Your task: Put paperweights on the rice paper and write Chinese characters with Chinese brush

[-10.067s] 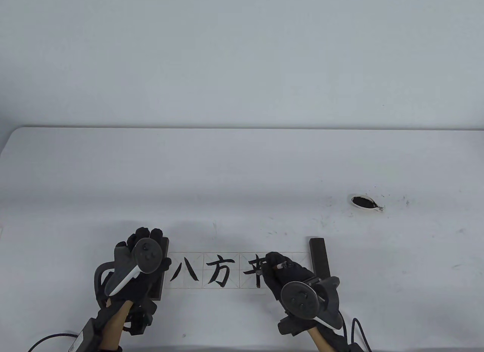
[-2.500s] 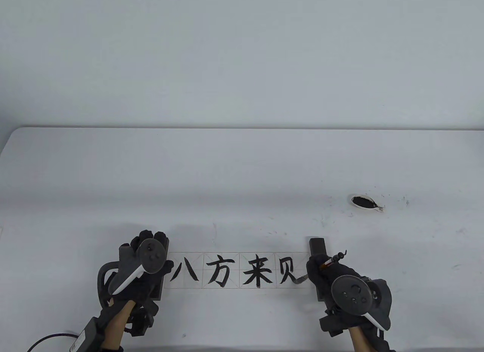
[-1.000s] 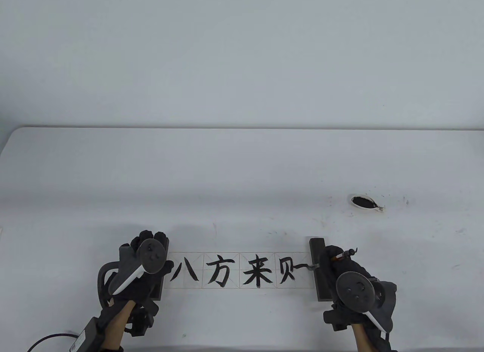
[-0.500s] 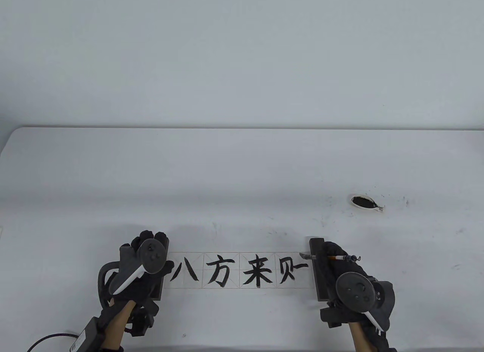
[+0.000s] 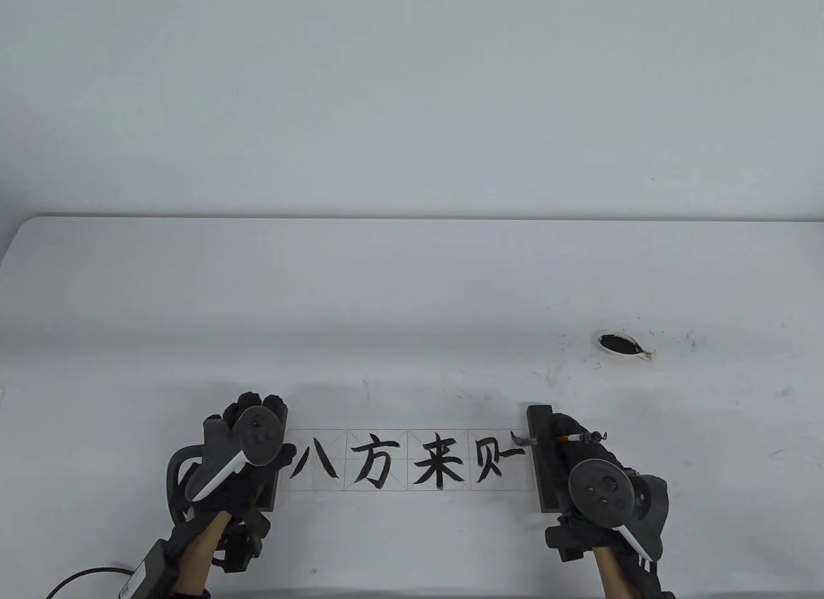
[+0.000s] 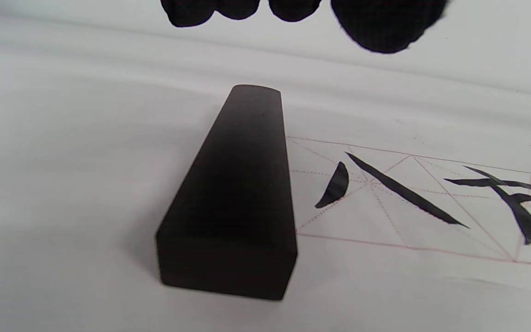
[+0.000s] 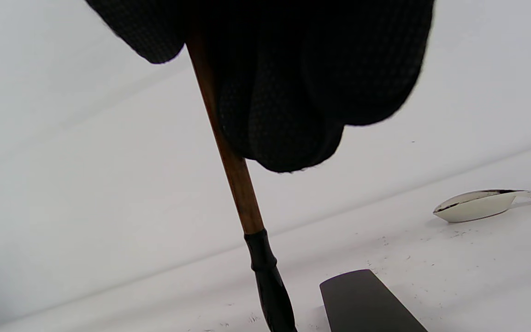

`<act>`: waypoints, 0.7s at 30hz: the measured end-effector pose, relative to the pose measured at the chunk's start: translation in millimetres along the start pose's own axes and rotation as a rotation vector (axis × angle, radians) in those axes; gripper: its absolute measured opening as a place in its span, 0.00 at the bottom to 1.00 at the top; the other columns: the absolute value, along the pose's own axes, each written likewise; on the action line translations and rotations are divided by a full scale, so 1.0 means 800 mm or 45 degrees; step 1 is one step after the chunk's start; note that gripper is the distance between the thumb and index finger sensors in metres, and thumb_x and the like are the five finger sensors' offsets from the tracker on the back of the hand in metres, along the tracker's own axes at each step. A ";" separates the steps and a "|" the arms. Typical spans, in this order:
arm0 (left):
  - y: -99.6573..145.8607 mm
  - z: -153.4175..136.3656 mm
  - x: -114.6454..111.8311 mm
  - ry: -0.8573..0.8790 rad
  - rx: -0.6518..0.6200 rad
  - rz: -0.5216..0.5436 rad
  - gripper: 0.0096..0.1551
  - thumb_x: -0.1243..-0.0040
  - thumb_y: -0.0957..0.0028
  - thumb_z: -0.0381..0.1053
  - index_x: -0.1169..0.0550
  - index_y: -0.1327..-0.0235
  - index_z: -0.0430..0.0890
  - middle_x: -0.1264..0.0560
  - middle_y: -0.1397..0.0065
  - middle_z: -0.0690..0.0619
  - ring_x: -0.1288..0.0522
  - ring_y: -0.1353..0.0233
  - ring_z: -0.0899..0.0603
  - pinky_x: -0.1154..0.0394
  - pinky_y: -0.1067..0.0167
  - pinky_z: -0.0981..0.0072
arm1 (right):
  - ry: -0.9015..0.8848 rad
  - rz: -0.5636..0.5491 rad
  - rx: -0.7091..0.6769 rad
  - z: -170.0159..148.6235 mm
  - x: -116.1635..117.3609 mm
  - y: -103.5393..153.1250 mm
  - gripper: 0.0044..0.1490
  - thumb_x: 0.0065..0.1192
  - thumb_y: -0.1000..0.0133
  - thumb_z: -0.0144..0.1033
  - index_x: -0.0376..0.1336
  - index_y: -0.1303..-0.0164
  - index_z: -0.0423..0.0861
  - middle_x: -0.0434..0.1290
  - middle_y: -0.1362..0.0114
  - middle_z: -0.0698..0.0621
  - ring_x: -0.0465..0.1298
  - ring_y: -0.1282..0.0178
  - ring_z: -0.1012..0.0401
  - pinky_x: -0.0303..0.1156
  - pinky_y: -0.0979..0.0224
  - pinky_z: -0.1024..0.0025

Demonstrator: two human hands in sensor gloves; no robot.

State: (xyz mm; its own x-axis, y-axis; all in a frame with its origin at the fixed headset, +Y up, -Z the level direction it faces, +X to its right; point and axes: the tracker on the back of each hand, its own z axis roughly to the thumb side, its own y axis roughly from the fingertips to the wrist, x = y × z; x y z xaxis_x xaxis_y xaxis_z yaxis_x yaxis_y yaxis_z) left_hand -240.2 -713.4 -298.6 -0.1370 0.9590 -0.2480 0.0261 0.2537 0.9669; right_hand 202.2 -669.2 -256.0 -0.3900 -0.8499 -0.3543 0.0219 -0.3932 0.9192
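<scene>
- The rice paper (image 5: 412, 460) is white with a thin red grid and black characters.
- Both paperweights, the left (image 6: 238, 193) and the right (image 5: 539, 460), are dark brown, nearly black.
- The brush (image 7: 228, 152) has a brown shaft and a black tip.
- The ink dish (image 5: 621, 345) is white with black ink.
- The gloves of the left hand (image 5: 241, 470) and the right hand (image 5: 579, 457) are black.
- The table (image 5: 412, 290) is white with small black specks.

Left grip (image 5: 248, 444) flat, fingers straight; right grip (image 5: 570, 441) curled, pinching

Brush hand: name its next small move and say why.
Probably lower the brush tip onto the rice paper by the short horizontal stroke beside 贝. The right hand grips it poised over the last cell, whose character looks unfinished.
</scene>
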 end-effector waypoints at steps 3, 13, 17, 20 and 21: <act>0.000 0.000 0.000 -0.002 0.000 0.000 0.50 0.53 0.45 0.64 0.55 0.11 0.57 0.58 0.08 0.46 0.53 0.09 0.34 0.62 0.17 0.42 | -0.010 0.013 -0.002 0.000 -0.003 0.000 0.25 0.54 0.39 0.44 0.69 0.44 0.38 0.82 0.50 0.43 0.84 0.58 0.54 0.80 0.56 0.65; -0.001 0.000 -0.001 -0.002 0.000 -0.003 0.50 0.53 0.45 0.64 0.55 0.11 0.57 0.58 0.08 0.46 0.53 0.09 0.34 0.62 0.17 0.43 | -0.009 0.067 -0.040 0.005 -0.010 0.002 0.23 0.54 0.40 0.44 0.71 0.51 0.40 0.83 0.57 0.45 0.84 0.65 0.56 0.80 0.61 0.68; -0.001 0.000 -0.001 -0.001 0.001 -0.003 0.50 0.53 0.45 0.64 0.55 0.11 0.57 0.58 0.08 0.46 0.53 0.09 0.34 0.62 0.17 0.42 | -0.024 0.097 -0.066 0.008 -0.011 0.003 0.22 0.54 0.40 0.44 0.71 0.52 0.41 0.83 0.58 0.45 0.84 0.65 0.57 0.80 0.61 0.68; -0.001 -0.001 -0.001 0.000 0.003 -0.004 0.50 0.53 0.45 0.64 0.55 0.11 0.57 0.58 0.08 0.46 0.53 0.09 0.34 0.62 0.17 0.43 | -0.019 0.103 -0.074 0.009 -0.009 0.003 0.23 0.54 0.40 0.44 0.71 0.51 0.41 0.83 0.58 0.45 0.84 0.65 0.57 0.80 0.61 0.68; -0.001 -0.001 -0.001 0.000 0.003 -0.005 0.50 0.53 0.45 0.64 0.55 0.11 0.57 0.58 0.08 0.46 0.53 0.09 0.34 0.62 0.17 0.42 | -0.019 0.104 -0.074 0.009 -0.009 0.004 0.23 0.54 0.40 0.44 0.71 0.51 0.41 0.83 0.58 0.45 0.84 0.65 0.57 0.80 0.61 0.68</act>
State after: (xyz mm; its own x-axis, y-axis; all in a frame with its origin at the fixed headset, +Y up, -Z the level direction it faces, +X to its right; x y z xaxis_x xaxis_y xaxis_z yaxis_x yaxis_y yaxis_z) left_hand -240.6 -714.5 -299.0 -0.1374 0.9580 -0.2516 0.0281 0.2577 0.9658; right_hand 198.2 -661.9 -249.6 -0.3981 -0.8750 -0.2754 0.1073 -0.3426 0.9333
